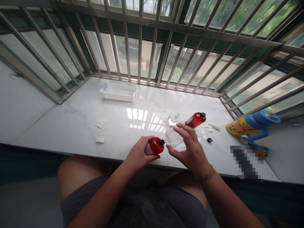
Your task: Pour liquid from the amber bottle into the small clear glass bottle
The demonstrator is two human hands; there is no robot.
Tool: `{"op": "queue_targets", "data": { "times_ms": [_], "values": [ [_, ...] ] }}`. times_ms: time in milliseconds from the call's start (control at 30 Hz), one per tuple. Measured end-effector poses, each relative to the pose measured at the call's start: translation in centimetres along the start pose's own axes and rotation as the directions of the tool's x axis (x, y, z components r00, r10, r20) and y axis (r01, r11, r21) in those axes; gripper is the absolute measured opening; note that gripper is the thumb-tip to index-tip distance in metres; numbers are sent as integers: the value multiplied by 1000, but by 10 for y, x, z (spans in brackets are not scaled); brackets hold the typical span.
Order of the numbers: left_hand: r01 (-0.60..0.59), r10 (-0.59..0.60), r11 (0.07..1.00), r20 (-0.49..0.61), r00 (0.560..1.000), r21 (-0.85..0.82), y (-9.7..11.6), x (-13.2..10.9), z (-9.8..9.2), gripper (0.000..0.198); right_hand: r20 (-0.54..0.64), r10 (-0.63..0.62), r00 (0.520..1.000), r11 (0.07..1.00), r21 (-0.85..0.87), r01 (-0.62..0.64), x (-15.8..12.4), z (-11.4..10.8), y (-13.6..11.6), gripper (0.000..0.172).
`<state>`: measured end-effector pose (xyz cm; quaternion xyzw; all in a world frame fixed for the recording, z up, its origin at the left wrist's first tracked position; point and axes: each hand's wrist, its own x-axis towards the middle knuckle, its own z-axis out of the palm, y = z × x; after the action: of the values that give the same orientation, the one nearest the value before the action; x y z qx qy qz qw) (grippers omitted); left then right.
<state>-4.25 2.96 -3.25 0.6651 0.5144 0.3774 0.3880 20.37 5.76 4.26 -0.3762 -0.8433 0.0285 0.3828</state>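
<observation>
- A steel window grille (152, 41) runs across the top of the frame, with trees and a building beyond it.
- A white-veined marble desk (59, 126) fills the middle of the frame beneath the grille.
- A white plastic basket (118, 91) sits at the upper left of the desk, near the grille.
- Two crumpled white tissues (101, 123) lie left of centre, one just above the other.
- At lower centre, the left hand (139, 154) is closed around an amber bottle (155, 146), whose dark top points right.
- Just right of it, a clear square container (174, 139) lies on the desk, partly behind the right hand's fingers.
- The right hand (192, 148) is open, its fingers curved and spread; I cannot tell whether they touch the container. A thin bracelet (205, 174) circles the wrist.
- Above the right hand, a second amber bottle (195, 120) lies on its side.
- To the right, a small black cap (209, 140) sits below a white scrap (209, 128).
- At the far right stand a blue and yellow cup (249, 123) and a pixelated object (244, 161).
</observation>
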Motion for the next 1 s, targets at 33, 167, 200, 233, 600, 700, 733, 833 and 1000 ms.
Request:
{"op": "queue_targets", "data": {
  "times_ms": [33, 167, 200, 233, 600, 700, 733, 833, 1000],
  "values": [
    [-1, 1, 1000, -1, 1000, 2, 0, 0, 0, 80, 1, -2, 1000, 1000, -1, 2, 0, 0, 0, 74],
    [-7, 7, 1000, -5, 1000, 2, 1, 0, 0, 79, 8, 0, 1000, 1000, -1, 0, 1, 0, 0, 75],
    [-8, 8, 1000, -5, 1000, 1, 1, 0, 0, 79, 9, -1, 1000, 1000, -1, 1, 1, 0, -1, 75],
    [-7, 7, 1000, -5, 1000, 0, 1, 0, 0, 79, 10, -3, 1000, 1000, -1, 3, 2, -1, -1, 74],
    [-8, 8, 1000, -4, 1000, -7, -1, 0, 0, 79, 27, -6, 1000, 1000, -10, 6, 2, -2, -1, 76],
    [-12, 12, 1000, -4, 1000, -8, -1, 0, 0, 79, 29, -18, 999, 1000, -13, 18, 3, -3, -1, 76],
    [-13, 12, 1000, -5, 1000, -8, -1, 0, 0, 79, 30, -22, 999, 1000, -15, 23, 4, -3, -1, 76],
    [-9, 9, 1000, -7, 1000, -7, -1, 0, 0, 79, 33, -33, 999, 999, -21, 33, 5, -4, -2, 76],
    [-8, 8, 1000, -5, 1000, -7, 0, 0, -1, 79, 35, -52, 998, 998, -23, 52, 5, -4, -3, 75]
  ]
}}
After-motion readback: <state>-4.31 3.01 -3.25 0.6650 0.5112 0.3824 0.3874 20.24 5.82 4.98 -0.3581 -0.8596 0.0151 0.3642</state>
